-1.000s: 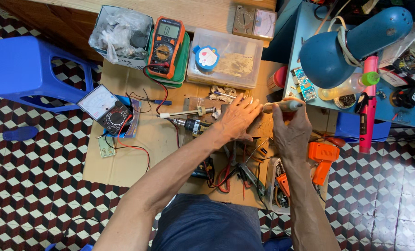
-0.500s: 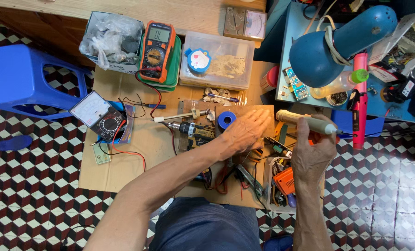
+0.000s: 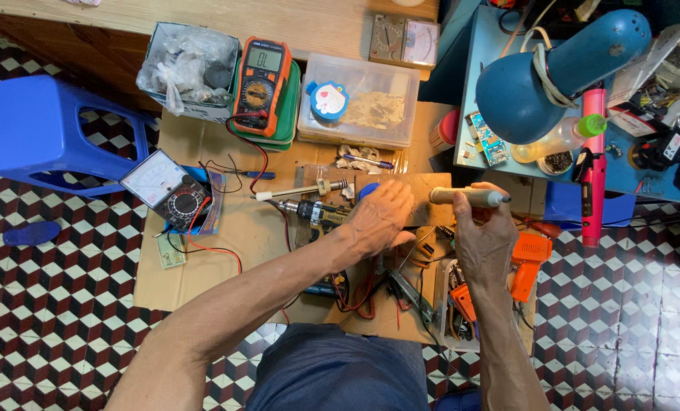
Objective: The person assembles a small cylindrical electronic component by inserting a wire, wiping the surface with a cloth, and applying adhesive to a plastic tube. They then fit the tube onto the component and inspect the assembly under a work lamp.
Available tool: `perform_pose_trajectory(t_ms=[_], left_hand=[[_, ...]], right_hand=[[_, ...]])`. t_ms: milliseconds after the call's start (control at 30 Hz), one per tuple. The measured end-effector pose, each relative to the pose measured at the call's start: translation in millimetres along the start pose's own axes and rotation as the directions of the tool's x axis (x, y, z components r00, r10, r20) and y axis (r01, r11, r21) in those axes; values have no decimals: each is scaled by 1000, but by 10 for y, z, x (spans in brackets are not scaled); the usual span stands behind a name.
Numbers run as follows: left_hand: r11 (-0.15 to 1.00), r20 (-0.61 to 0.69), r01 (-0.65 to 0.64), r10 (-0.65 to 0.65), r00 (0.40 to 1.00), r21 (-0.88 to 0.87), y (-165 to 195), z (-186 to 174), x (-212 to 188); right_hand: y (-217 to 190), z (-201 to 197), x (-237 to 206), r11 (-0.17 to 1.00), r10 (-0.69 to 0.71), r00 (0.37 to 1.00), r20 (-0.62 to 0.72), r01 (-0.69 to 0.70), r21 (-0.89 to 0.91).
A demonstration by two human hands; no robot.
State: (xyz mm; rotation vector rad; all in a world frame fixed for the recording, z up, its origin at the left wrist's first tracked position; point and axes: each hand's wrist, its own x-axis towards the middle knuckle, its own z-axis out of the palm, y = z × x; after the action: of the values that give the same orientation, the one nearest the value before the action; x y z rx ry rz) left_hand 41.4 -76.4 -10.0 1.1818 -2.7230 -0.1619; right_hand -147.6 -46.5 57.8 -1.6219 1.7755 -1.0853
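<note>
Left hand (image 3: 378,217) flat; right hand (image 3: 483,232) fisted, raised.

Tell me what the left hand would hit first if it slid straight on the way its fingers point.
The left hand points up and right across the wooden board. Going on, it would probably first meet the wooden-handled tool held by the right hand, though that tool may sit higher.

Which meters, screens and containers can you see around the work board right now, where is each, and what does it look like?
Digital multimeter: top centre, upright, orange and black, grey screen.
Analogue meter: left, on the cardboard, white dial, black body.
Panel meters: top, on the wooden surface, two pale square dials.
Clear plastic box: right of the multimeter, blue round lid on top.
Grey box: top left, holds crumpled bags.
</note>
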Motion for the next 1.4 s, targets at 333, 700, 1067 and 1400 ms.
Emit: perform_pose_trajectory(t_ms=[333,700,1067,1400], left_hand=[[944,148,317,-301,942,-95,-99,120,105],[960,122,246,-230,966,-137,-151,222,186],[969,84,219,-210,974,-114,-158,248,136],[955,107,257,-243,964,-147,-172,277,149]], right_hand=[[-121,273,79,997,-10,1000,23,12,-77],[55,207,79,997,41,999,9,-40,-67],[-223,137,64,980,-175,985,-5,173,-95],[19,222,-110,998,5,999,-33,-7,-61]])
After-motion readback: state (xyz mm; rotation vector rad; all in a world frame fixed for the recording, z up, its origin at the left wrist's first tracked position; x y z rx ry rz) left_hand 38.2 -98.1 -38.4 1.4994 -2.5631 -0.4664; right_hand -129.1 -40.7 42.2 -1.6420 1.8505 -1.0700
